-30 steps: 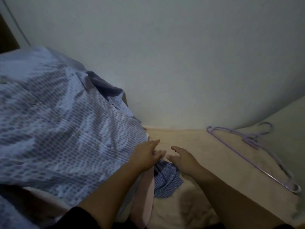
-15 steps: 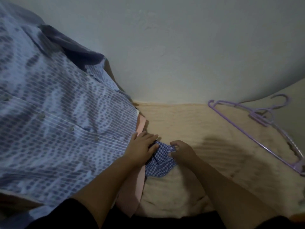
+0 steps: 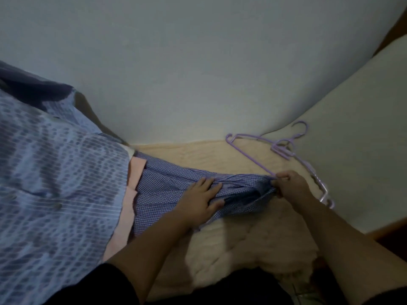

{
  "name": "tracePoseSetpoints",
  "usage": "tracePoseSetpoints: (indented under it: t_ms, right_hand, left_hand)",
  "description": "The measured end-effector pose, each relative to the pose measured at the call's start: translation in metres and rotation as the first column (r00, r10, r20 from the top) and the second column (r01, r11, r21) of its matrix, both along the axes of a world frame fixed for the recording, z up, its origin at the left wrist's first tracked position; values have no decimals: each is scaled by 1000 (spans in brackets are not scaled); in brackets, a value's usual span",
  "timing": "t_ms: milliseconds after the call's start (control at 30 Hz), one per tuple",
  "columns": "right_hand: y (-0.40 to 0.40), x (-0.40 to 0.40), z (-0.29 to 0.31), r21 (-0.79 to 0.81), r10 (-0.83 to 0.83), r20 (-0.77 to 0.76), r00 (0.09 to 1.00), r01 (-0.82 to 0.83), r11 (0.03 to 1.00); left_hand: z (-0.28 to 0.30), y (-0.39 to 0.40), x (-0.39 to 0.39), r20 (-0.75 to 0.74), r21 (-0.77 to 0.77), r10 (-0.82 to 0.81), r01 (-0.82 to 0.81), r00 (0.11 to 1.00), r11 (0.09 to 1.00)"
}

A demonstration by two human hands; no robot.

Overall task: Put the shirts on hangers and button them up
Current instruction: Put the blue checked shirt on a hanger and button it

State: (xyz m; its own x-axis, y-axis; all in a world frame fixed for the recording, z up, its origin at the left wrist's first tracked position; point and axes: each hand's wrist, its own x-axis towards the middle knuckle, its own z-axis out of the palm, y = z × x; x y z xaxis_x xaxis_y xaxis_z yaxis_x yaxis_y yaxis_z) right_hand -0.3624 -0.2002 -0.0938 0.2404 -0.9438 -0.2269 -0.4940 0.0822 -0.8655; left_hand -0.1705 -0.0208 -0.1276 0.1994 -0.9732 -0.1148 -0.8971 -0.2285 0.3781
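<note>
Head view, the only one. Small-check blue shirt (image 3: 171, 190) now drawn well out from under the pile, stretched rightward across the cream fleece blanket (image 3: 253, 238); half a second back, only a bunched corner showing beside the pink garment (image 3: 132, 188). Still pinned at its left end beneath that pink layer and the large blue patterned shirt (image 3: 55, 183) heaped on top.

Left hand (image 3: 199, 200) lying flat on the checked cloth, fingers spread and fairly straight, pressing rather than gripping. Right hand (image 3: 290, 186) farther right than before, fingers curled tight, pinching the gathered end of the fabric and pulling it taut. Right knuckles close against the lower bar of the purple hangers (image 3: 282, 150), which rest on the blanket near the wall (image 3: 198, 73); touching or merely overlapping in view, cannot tell.

Meaning for the task: one shirt mostly freed and already brought next to the hangers, so probably the extraction step nearly done. Not yet on a hanger, no buttons visible or fastened. Likely next: clear the trapped end, find the collar, open the garment flat. Risk: dragging the pink layer along.
</note>
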Motion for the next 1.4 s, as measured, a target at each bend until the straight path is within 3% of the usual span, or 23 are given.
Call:
tracePoseSetpoints:
  t_ms: [67,167,333,467,600,733,833,933,1000,1200,1400]
  right_hand:
    - [-15,-22,-6,-35,-110,10,994,111,993]
    - [-21,-42,-12,13,-150,38,988,149,989]
    - [-3,-46,-23,24,-54,-40,998,55,998]
    - [13,-32,-31,130,-28,127,992,11,991]
    - [20,-14,-10,82,60,172,983,-75,994]
    - [26,2,25,140,169,445,879,-255,957]
    - [36,11,61,132,288,568,771,-430,893]
    - [44,16,96,56,398,601,693,-533,844]
    - [46,18,114,-5,410,568,713,-495,869]
    - [78,27,156,-25,345,531,774,-392,919]
    - [108,28,188,-86,315,604,732,-333,939]
  left_hand:
    - [-4,-13,-11,-3,18,-28,28,1000,999]
    - [-8,-28,-21,13,49,-48,48,999,998]
    - [-10,-41,-28,56,20,-27,26,998,999]
    - [-3,-44,-29,10,-22,-19,19,1000,1000]
    - [16,-46,-30,-22,-147,-11,8,1000,989]
    - [52,-54,-33,-257,-304,14,-95,966,948]
    - [94,-59,-37,-428,-438,-53,-155,902,885]
    - [142,-56,-37,-519,-354,-40,-172,854,919]
    - [169,-52,-30,-589,-301,-40,-173,807,938]
    - [239,-19,-13,-642,-369,-56,-244,764,897]
    - [287,17,1,-622,-366,-71,-209,780,907]
